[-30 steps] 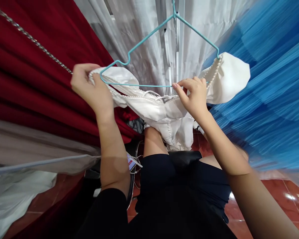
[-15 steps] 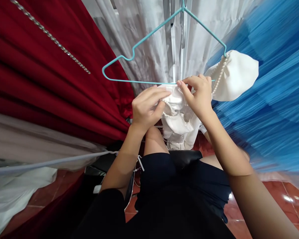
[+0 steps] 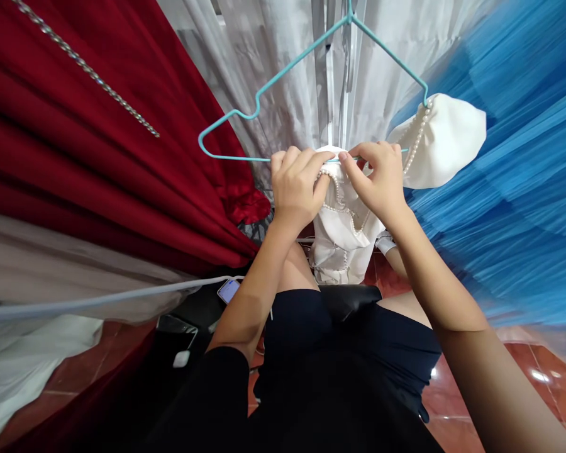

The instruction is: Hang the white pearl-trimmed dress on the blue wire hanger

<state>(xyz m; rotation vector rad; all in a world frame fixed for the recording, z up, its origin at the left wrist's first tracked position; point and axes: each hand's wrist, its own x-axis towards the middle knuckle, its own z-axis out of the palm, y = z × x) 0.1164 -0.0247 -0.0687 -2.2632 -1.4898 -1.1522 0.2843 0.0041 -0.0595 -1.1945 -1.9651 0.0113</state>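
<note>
A white dress (image 3: 342,226) edged with pearl beads hangs from a turquoise hanger (image 3: 306,53). One puffed white sleeve (image 3: 450,141) sits over the hanger's right end, while the left end is bare. My left hand (image 3: 299,185) is closed on the dress's upper edge at the hanger's bottom bar, thumb below and fingers above. Close beside it, my right hand (image 3: 377,179) pinches the fabric at the same bar. The two hands' fingertips nearly meet. Part of the dress's top is hidden behind my fingers.
Red fabric (image 3: 122,138) with a beaded strip hangs at the left, and blue tulle (image 3: 509,170) at the right. White curtains (image 3: 283,82) hang behind the hanger. A phone (image 3: 229,289) lies on a black surface beside my left forearm. Red tiles (image 3: 532,377) cover the floor.
My left hand has moved right and slightly up, onto the hanger's bar beside my right hand, bringing the dress's left upper edge with it. My right hand stays nearly in place.
</note>
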